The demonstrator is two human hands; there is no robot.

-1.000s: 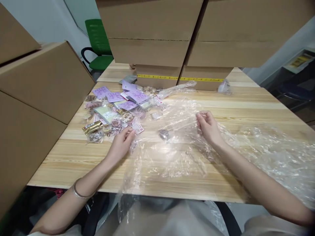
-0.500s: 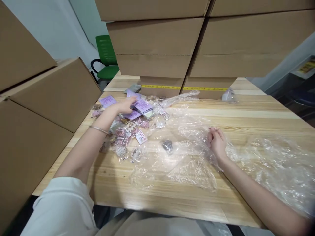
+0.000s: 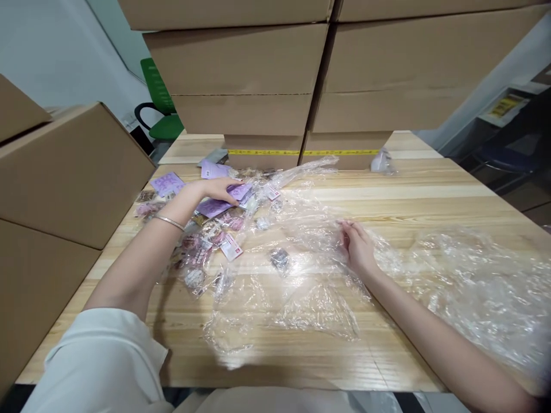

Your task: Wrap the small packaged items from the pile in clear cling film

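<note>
Purple packets [image 3: 215, 207] are lying beyond and to the left of the small dark packet [image 3: 279, 259], which I am using as my marker on the desk [image 3: 387, 344]. From my remote seat I am seeing the left hand [image 3: 218, 190] resting over one of them, thumb and fingers spreading apart across its printed face; I cannot tell whether they are gripping it or only touching it. To the right of the marker, the right hand [image 3: 357, 246] is holding its fingers narrow, pinching the clear film [image 3: 305, 223] that is lying loosely around the dark packet. Whether that packet is sitting inside, under or on the film, I cannot make out. Left of the marker, a white tag with red print [image 3: 231, 248] is lying beside small wrapped pieces [image 3: 195, 278]. For clean handling, I am judging that the left fingers should be closing on the purple packet's edges rather than pressing its face, because slick wrappers are probably sliding on their neighbours. The right pinch should be light but sure, since I am expecting such thin film to be clinging and snagging.
</note>
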